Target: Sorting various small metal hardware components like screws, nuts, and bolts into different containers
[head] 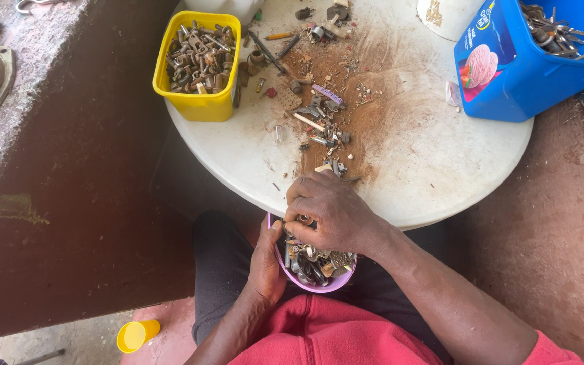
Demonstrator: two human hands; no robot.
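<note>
A purple bowl (pixel 309 282) full of small rusty metal parts rests on my lap, just under the edge of the round white table (pixel 441 169). My left hand (pixel 267 263) grips the bowl's left rim. My right hand (pixel 326 213) is over the bowl with fingers curled around a small rusty metal piece (pixel 303 220). A trail of loose screws, bits and rust dust (pixel 322 118) runs down the middle of the table toward my hands.
A yellow tub (pixel 201 101) of rusty hardware stands at the table's left. A blue tub (pixel 528 64) with keys and metal pieces sits at the right edge. A white bowl (pixel 449 17) lies at the back. A yellow cup (pixel 136 334) is on the floor at lower left.
</note>
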